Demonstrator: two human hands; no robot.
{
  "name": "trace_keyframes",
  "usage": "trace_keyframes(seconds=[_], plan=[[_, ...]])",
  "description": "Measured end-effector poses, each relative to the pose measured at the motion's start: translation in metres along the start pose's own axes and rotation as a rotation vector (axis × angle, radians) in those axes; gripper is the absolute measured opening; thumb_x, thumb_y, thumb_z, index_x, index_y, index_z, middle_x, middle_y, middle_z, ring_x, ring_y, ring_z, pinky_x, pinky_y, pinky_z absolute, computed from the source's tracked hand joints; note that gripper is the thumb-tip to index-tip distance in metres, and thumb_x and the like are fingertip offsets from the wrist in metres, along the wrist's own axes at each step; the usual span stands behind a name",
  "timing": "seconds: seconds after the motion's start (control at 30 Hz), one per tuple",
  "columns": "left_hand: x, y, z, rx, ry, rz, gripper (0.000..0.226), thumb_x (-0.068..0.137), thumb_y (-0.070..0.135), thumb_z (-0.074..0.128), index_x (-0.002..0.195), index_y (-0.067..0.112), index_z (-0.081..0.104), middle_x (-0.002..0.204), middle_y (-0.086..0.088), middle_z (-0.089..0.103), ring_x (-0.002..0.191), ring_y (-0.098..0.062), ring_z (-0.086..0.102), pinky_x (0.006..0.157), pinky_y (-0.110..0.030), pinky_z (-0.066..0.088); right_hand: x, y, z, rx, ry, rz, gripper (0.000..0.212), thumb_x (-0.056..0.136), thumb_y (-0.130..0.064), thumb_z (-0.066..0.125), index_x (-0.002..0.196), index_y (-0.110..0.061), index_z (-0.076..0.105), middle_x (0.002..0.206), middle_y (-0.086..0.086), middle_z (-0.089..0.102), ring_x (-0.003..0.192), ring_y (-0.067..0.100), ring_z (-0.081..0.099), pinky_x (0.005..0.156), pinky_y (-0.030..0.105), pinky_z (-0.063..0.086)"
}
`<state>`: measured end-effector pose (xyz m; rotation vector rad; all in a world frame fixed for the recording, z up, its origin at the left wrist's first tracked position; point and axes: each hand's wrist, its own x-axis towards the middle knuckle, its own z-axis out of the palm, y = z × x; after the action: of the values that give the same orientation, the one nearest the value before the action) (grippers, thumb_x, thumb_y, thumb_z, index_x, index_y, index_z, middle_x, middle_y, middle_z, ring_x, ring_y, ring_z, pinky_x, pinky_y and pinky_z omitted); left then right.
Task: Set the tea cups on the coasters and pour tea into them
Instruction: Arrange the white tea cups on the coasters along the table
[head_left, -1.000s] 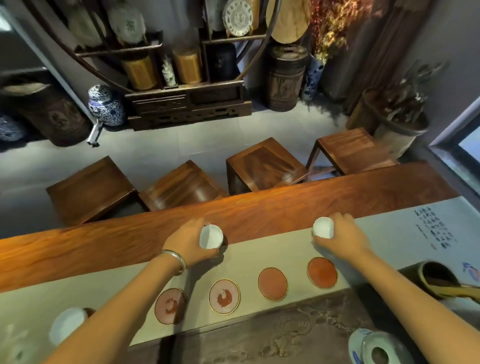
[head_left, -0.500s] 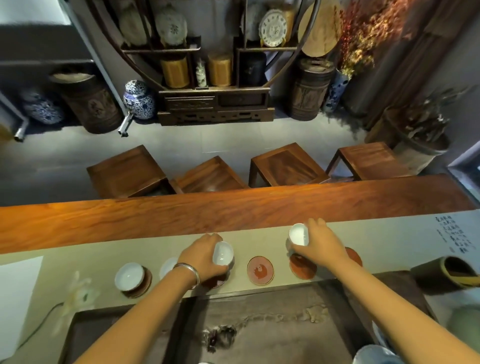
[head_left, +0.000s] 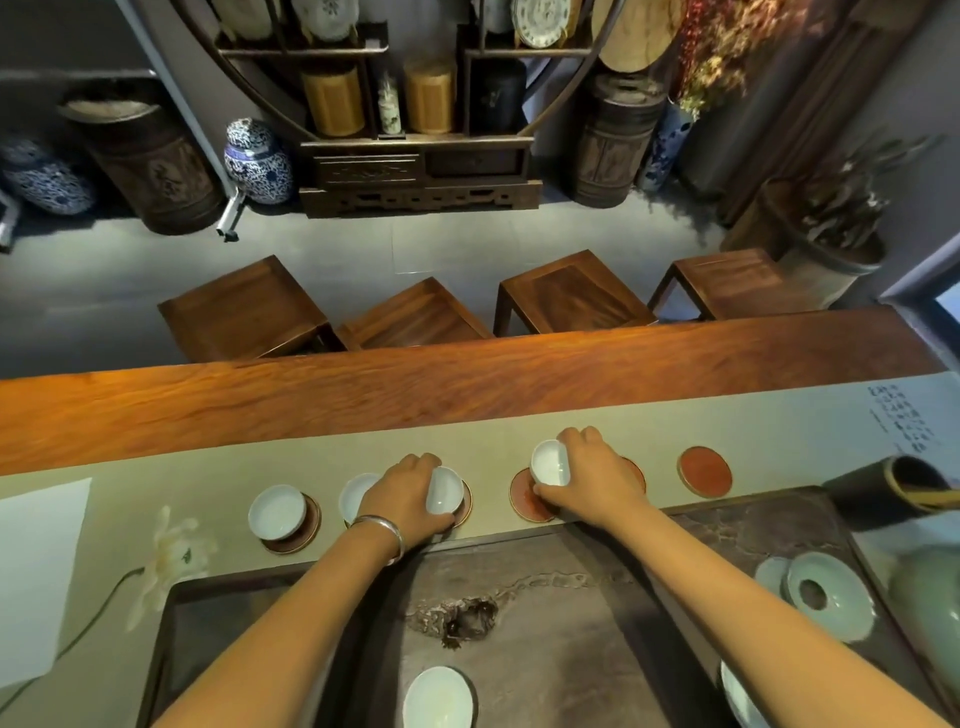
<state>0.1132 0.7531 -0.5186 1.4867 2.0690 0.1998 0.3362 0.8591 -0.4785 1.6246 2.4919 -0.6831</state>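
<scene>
Two small white tea cups are being held, one per hand, over the row of round coasters on the grey runner (head_left: 753, 431). The left hand (head_left: 402, 496) is being curled round a cup (head_left: 445, 491) at its rim and side wall, just over a coaster (head_left: 466, 506) whose edge is showing at the cup's 3 o'clock. The right hand (head_left: 589, 480) is pinching a second cup (head_left: 549, 462) by the rim, tilted, above a red coaster (head_left: 527, 501) at its 7 o'clock; contact with either coaster cannot be told. At 9 o'clock of the left hand one cup (head_left: 276, 512) is already sitting on a coaster (head_left: 306, 535) and another cup (head_left: 356, 493) is being partly hidden. One bare coaster (head_left: 705, 471) is lying at 3 o'clock of the right hand. Judged: the cups are thin glazed porcelain, light, stiff, brittle and slick; a rim-and-wall pinch with thumb opposite fingers is being judged safest, with gentle, level lowering
</scene>
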Motion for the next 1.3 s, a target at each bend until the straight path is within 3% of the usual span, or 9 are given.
trace_keyframes(seconds=[0.27, 0.5, 1.03, 1.3], plan=[[0.004, 0.004, -0.001, -0.025, -0.001, 0.011, 0.067, 0.069, 0.049, 0.066, 0.125, 0.022, 0.042, 0.123, -0.005, 0.053, 0.111, -0.026, 0.051, 0.087, -0.033, 0.042, 0.002, -0.006, 0.009, -0.007, -0.005, -0.022, 0.067, 0.077, -0.053, 0.067, 0.126, -0.014, 0.044, 0.118, 0.009, 0.048, 0.103, 0.030, 0.055, 0.064, 0.031, 0.040], [0.003, 0.004, -0.003, -0.070, 0.007, 0.023, 0.080, 0.066, 0.051, 0.069, 0.132, 0.021, 0.038, 0.130, -0.005, 0.051, 0.117, -0.024, 0.049, 0.094, -0.032, 0.041, 0.006, -0.007, 0.013, -0.030, -0.014, -0.022, 0.066, 0.077, -0.052, 0.066, 0.126, -0.015, 0.044, 0.118, 0.009, 0.048, 0.103, 0.030, 0.055, 0.065, 0.032, 0.043], [0.007, 0.000, -0.001, -0.053, -0.001, 0.028, 0.069, 0.064, 0.049, 0.070, 0.123, 0.023, 0.044, 0.120, -0.004, 0.054, 0.106, -0.024, 0.053, 0.083, -0.031, 0.043, 0.006, -0.009, 0.030, -0.063, -0.034, -0.040, 0.062, 0.080, -0.056, 0.064, 0.121, -0.014, 0.046, 0.114, 0.009, 0.050, 0.099, 0.030, 0.057, 0.065, 0.033, 0.043], [0.000, 0.001, -0.004, -0.089, 0.002, 0.034, 0.081, 0.066, 0.048, 0.071, 0.134, 0.021, 0.037, 0.131, -0.004, 0.049, 0.118, -0.024, 0.048, 0.095, -0.035, 0.042, 0.004, -0.015, 0.029, -0.083, -0.047, -0.044, 0.072, 0.077, -0.053, 0.068, 0.130, -0.014, 0.041, 0.122, 0.009, 0.048, 0.110, 0.029, 0.052, 0.075, 0.036, 0.048]])
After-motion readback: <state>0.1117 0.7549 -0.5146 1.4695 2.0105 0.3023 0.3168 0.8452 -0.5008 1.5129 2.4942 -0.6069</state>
